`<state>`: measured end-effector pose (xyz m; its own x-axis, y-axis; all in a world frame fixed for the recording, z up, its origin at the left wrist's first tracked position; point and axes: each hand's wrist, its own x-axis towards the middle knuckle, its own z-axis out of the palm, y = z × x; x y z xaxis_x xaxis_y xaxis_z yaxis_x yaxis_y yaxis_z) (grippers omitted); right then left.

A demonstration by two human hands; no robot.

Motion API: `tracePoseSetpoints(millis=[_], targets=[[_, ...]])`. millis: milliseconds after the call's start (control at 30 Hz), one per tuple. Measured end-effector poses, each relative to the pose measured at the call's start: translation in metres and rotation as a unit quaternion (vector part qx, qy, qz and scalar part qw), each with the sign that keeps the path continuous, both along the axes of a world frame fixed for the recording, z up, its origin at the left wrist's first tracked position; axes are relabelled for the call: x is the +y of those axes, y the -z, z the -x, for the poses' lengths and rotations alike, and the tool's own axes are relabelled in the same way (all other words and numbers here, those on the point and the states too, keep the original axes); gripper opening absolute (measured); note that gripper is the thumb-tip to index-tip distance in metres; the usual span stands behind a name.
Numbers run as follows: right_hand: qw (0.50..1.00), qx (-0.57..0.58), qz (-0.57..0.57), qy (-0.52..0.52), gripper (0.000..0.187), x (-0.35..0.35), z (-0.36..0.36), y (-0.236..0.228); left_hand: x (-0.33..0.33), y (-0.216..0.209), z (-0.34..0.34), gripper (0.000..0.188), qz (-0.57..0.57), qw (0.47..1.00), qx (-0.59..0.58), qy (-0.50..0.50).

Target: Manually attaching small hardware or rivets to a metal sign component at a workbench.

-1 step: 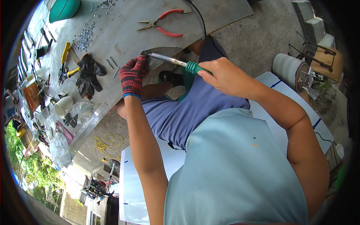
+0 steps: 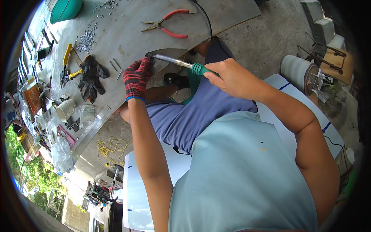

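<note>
My right hand (image 2: 232, 79), bare, is closed round the green handle of a soldering iron (image 2: 172, 60). The iron's metal barrel points left, its tip end beside the fingertips of my left hand (image 2: 136, 79). That hand wears a red-and-black knit glove with a blue cuff edge, and its fingers are pinched together at the table's edge. A small dark piece (image 2: 149, 56) shows at those fingertips, too small to name. Behind the iron, pliers with red handles (image 2: 158, 25) lie with their jaws apart.
On the grey table (image 2: 127, 23) lie a dark glove (image 2: 92, 77), yellow-handled cutters (image 2: 66, 65), metal bits (image 2: 87, 40), a white cup (image 2: 65, 110) and a green bowl (image 2: 66, 10). A black cable (image 2: 208, 19) crosses the table's edge. Yellow cord (image 2: 112, 149) lies on the floor.
</note>
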<state>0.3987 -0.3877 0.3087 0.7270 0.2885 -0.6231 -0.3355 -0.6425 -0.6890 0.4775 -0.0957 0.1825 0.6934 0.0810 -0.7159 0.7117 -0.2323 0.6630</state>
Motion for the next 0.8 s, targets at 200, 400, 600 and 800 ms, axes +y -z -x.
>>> tracePoseSetpoints(millis=[200,400,600,800], targets=[[0.993,-0.117,0.012,-0.021,0.016,0.006,0.008,0.004,-0.002,-0.004,0.0,0.03,-0.01,1.0,-0.005,0.008],[0.975,-0.215,0.046,-0.039,0.018,0.009,0.007,0.002,-0.004,-0.007,0.0,0.03,-0.011,1.0,0.005,-0.003],[0.999,0.044,0.013,0.027,0.023,0.003,-0.004,-0.006,-0.003,-0.007,-0.001,0.031,-0.012,1.0,0.006,0.003],[0.999,-0.034,0.014,0.001,0.023,0.003,-0.004,-0.004,-0.002,-0.004,0.0,0.032,-0.013,1.0,0.003,0.004]])
